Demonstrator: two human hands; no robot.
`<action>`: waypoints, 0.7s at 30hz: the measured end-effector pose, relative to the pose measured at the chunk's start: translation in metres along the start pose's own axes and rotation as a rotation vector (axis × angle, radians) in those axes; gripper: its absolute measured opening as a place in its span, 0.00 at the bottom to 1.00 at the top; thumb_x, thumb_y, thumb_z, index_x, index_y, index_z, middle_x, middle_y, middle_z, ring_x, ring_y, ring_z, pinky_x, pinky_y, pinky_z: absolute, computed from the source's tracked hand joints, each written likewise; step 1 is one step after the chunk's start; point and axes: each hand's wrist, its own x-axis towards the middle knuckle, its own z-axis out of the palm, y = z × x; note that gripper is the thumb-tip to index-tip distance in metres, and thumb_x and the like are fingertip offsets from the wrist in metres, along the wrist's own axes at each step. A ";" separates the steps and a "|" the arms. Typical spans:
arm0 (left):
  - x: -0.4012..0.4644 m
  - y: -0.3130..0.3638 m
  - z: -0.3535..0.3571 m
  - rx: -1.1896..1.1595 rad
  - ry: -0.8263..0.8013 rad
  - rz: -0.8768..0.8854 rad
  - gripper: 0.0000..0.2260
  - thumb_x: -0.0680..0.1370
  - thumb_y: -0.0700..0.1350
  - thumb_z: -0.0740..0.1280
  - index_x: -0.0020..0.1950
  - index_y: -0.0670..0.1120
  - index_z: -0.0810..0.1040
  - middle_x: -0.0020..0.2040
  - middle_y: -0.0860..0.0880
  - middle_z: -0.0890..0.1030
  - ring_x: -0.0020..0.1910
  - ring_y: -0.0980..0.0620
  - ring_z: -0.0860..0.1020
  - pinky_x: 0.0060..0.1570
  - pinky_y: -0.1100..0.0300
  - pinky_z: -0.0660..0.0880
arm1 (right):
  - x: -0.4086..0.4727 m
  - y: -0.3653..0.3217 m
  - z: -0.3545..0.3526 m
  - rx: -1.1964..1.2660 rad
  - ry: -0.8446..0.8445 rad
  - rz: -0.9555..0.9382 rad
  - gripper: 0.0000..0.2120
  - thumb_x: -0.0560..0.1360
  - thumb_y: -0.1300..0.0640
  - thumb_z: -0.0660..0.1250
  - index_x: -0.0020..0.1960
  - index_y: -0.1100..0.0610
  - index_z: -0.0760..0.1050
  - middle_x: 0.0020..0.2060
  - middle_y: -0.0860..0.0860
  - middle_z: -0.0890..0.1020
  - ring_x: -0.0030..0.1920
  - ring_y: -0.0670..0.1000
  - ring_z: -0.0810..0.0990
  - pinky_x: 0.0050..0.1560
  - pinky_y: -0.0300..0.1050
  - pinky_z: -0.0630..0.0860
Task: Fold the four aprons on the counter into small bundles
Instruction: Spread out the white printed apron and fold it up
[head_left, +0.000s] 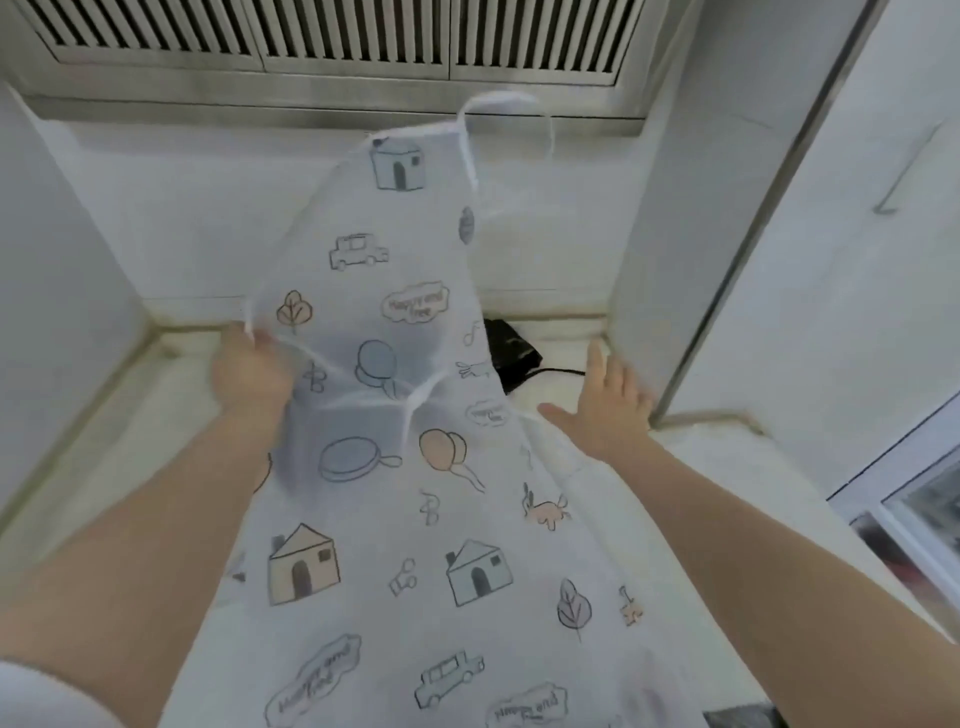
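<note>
A white apron (415, 519) printed with houses, cars, trees and balloons stretches from the near edge up over the counter, its bib end lifted into the air with the neck strap (498, 101) flying loose. My left hand (249, 371) grips the apron's left edge and a white tie string at mid height. My right hand (605, 410) hovers with fingers spread just to the right of the cloth, holding nothing. The image is blurred by motion. No other apron is plainly visible.
The white counter (582, 384) sits in a recess with walls on the left, back and right. A metal slatted vent (337, 36) runs above the back wall. A black object (511, 353) with a cable lies on the counter behind the apron.
</note>
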 end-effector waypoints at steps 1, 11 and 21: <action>0.008 -0.015 -0.001 0.048 0.005 -0.048 0.14 0.81 0.39 0.55 0.63 0.33 0.69 0.60 0.32 0.73 0.60 0.35 0.72 0.56 0.47 0.67 | 0.002 0.003 0.016 -0.026 -0.129 0.040 0.46 0.72 0.32 0.59 0.77 0.55 0.41 0.75 0.58 0.58 0.75 0.59 0.54 0.73 0.61 0.49; 0.058 -0.113 0.026 0.209 -0.029 -0.214 0.16 0.78 0.37 0.59 0.65 0.36 0.65 0.58 0.32 0.74 0.57 0.34 0.74 0.53 0.45 0.69 | -0.003 -0.035 0.140 0.318 -0.693 0.089 0.28 0.75 0.41 0.63 0.67 0.58 0.67 0.59 0.53 0.75 0.57 0.54 0.75 0.60 0.47 0.71; 0.027 -0.045 0.083 0.292 -0.465 0.881 0.17 0.79 0.38 0.59 0.68 0.44 0.71 0.73 0.46 0.64 0.74 0.46 0.60 0.70 0.50 0.55 | 0.025 -0.102 0.110 0.669 -0.550 -0.090 0.05 0.72 0.63 0.69 0.41 0.60 0.73 0.37 0.53 0.72 0.38 0.50 0.73 0.40 0.41 0.69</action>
